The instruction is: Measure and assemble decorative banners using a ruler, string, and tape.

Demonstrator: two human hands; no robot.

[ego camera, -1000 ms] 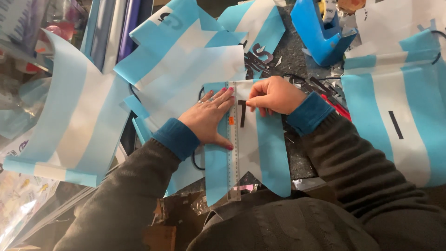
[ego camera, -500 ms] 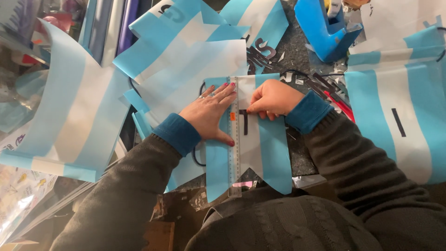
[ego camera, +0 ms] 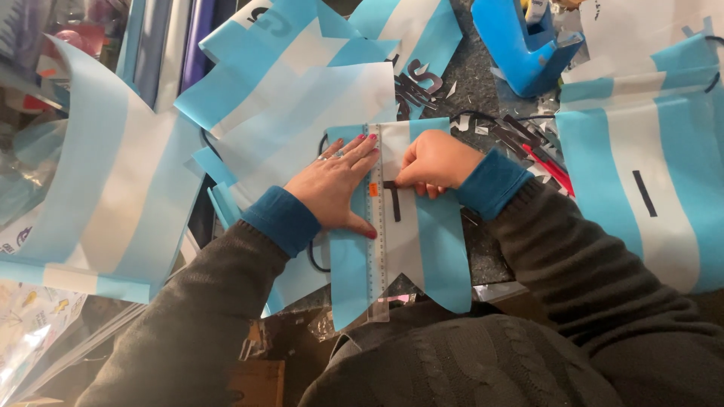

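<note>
Left hand [ego camera: 335, 185] flat, open, pinning the ruler [ego camera: 376, 226]; right hand [ego camera: 434, 162] pinches a black strip [ego camera: 394, 202] onto the thin, floppy pennant [ego camera: 441, 256]; probably creases easily.

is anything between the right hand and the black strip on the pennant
Nothing visible. The right hand already rests its fingertips on the black strip on the pennant's white band. The ruler, pressed flat by the left hand, lies just beside the strip.

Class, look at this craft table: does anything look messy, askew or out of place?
Small paper scraps litter the dark tabletop near the blue tape dispenser. The striped pennants lie overlapped at differing angles. The pennant under both hands lies straight beside the clear ruler.
</note>
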